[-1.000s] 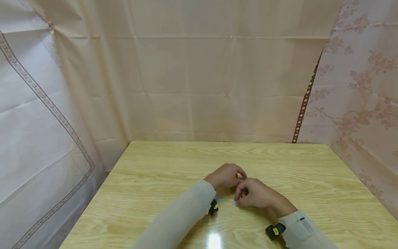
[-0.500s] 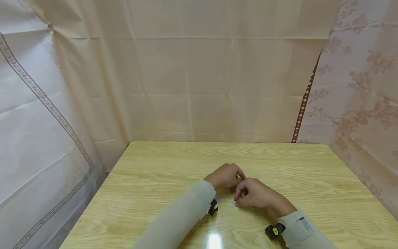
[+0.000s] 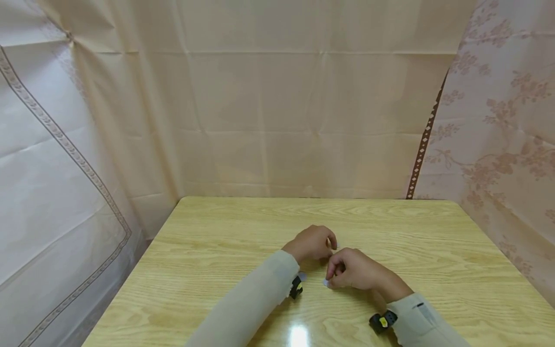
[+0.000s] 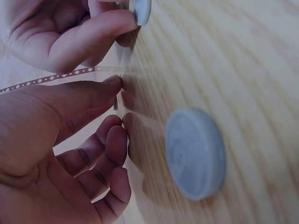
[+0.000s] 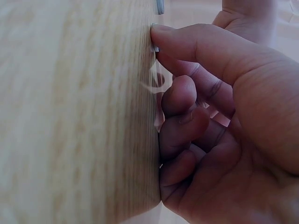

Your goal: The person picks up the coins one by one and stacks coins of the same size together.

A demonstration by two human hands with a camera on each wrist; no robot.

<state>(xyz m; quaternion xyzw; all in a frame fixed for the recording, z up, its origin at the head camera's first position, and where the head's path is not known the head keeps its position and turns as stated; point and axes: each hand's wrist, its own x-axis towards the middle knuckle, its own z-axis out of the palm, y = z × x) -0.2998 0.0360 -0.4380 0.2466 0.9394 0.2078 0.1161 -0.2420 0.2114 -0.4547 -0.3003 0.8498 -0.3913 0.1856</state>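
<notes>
On the wooden table lies a small pale grey disc (image 4: pixel 195 154) with a raised rim, beside my left wrist. My right hand (image 3: pixel 353 269) pinches a second pale disc (image 3: pixel 326 283) between thumb and forefinger, low over the table. That disc (image 4: pixel 143 11) is seen on edge at the top of the left wrist view. My left hand (image 3: pixel 313 242) is bent down to the table just beyond the right one. Between its thumb and forefinger shows the thin edge of a small disc (image 4: pixel 116 103), mostly hidden. The right hand's other fingers (image 5: pixel 180 95) are curled against the tabletop.
The light wood table (image 3: pixel 234 221) reaches back to a beige cloth (image 3: pixel 277 120). Patterned cloths hang at the left (image 3: pixel 52 193) and right (image 3: pixel 507 125). Dark wrist cameras, one (image 3: pixel 296 287) on the left and one (image 3: pixel 383 321) on the right, sit close to the tabletop.
My left hand has shifted slightly left and away, so a small gap opens between its fingertips and my right hand. The right hand has stayed nearly still.
</notes>
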